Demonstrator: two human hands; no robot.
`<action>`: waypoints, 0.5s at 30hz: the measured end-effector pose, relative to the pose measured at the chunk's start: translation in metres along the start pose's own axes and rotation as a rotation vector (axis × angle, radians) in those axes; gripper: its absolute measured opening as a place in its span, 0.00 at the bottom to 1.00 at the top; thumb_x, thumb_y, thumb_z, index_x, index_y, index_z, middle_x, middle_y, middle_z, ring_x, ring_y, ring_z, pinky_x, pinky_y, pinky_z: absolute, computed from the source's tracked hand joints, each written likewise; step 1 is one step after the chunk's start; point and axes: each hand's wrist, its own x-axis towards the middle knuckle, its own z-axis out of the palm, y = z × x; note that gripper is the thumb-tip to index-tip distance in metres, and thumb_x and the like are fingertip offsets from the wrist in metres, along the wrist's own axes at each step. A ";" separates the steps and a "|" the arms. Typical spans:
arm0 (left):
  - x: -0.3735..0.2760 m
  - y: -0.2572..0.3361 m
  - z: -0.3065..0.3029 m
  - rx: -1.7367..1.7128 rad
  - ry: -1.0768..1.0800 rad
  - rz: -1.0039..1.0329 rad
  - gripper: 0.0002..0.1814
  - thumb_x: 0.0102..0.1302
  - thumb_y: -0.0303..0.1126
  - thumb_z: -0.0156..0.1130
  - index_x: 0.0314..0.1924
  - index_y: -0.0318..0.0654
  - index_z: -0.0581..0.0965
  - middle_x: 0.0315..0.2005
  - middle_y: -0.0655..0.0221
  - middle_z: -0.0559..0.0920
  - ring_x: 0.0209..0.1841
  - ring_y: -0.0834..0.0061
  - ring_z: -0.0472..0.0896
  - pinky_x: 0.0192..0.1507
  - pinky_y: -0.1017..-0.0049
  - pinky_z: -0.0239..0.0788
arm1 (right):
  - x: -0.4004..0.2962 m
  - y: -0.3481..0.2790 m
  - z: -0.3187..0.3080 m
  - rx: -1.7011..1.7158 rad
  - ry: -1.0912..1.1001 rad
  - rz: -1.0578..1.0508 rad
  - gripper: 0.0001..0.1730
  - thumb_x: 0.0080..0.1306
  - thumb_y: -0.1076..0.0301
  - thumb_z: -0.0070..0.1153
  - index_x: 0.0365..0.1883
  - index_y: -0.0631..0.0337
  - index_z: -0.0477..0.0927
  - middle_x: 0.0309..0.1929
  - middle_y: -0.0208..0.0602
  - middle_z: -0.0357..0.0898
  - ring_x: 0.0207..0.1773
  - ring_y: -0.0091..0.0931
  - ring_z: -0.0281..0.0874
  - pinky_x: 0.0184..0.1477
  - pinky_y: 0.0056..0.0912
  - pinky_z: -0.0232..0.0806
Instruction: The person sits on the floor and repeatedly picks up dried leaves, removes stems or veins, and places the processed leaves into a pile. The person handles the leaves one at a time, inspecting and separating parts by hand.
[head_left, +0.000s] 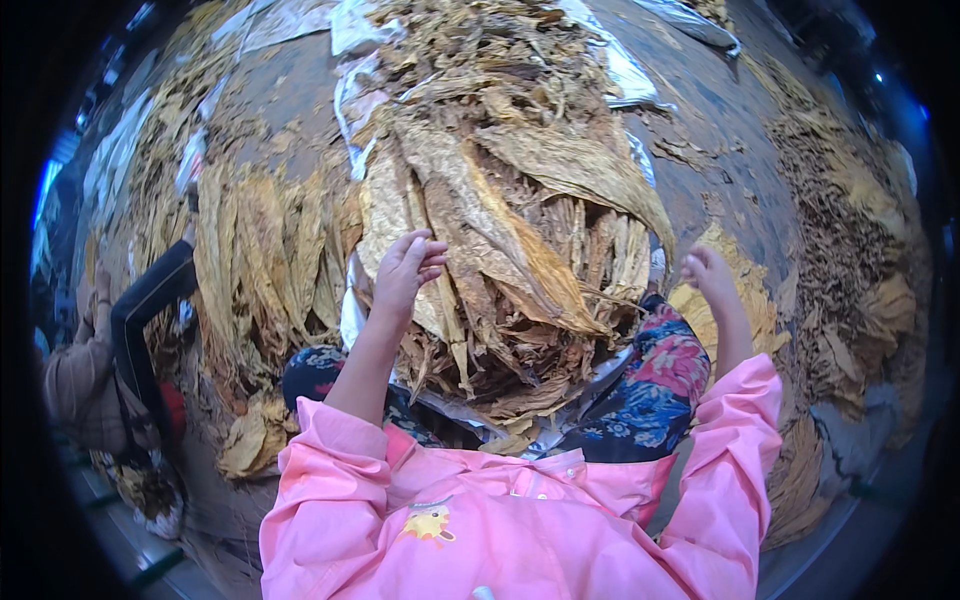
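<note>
Dried leaves, apparently tobacco, lie heaped before me on white sheeting (351, 311). My left hand (405, 274) is over the left part of this heap, palm turned inward, fingers loosely bent and apart, holding nothing. Nearest to it is a broad pale leaf (382, 202). A long golden-brown leaf (536, 266) slants across the middle of the heap, above a row of upright stalk ends (592, 240). Off the heap's right side, my right hand (705, 274) has its fingers curled in; whether anything is between them is hidden. Yellow leaves (739, 296) show behind that hand.
More long leaves (262, 247) are lined up to my left, where another person's dark sleeve (142, 315) reaches in. Darker crumpled leaves (840, 225) are piled at the far right. My knees (649, 382) flank the near end of the heap.
</note>
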 end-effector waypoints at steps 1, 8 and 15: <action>-0.001 0.001 0.000 -0.008 -0.007 0.008 0.17 0.65 0.36 0.44 0.50 0.34 0.65 0.36 0.63 0.77 0.34 0.80 0.75 0.35 0.83 0.68 | 0.008 -0.024 0.010 -0.106 -0.054 -0.106 0.10 0.58 0.70 0.46 0.38 0.65 0.71 0.29 0.35 0.73 0.31 0.22 0.72 0.31 0.23 0.65; -0.002 0.017 0.001 -0.087 -0.020 0.032 0.16 0.66 0.36 0.43 0.49 0.33 0.66 0.35 0.64 0.77 0.34 0.80 0.75 0.35 0.83 0.68 | -0.010 -0.073 0.143 -0.789 -0.331 -0.288 0.17 0.57 0.66 0.51 0.43 0.65 0.68 0.37 0.44 0.74 0.40 0.34 0.73 0.44 0.32 0.65; -0.005 0.015 -0.002 -0.049 -0.070 0.014 0.15 0.64 0.34 0.47 0.47 0.33 0.66 0.35 0.65 0.77 0.34 0.82 0.75 0.35 0.83 0.67 | -0.045 -0.047 0.206 -0.772 -0.230 -0.313 0.12 0.51 0.69 0.56 0.32 0.64 0.69 0.35 0.46 0.71 0.40 0.42 0.69 0.41 0.38 0.63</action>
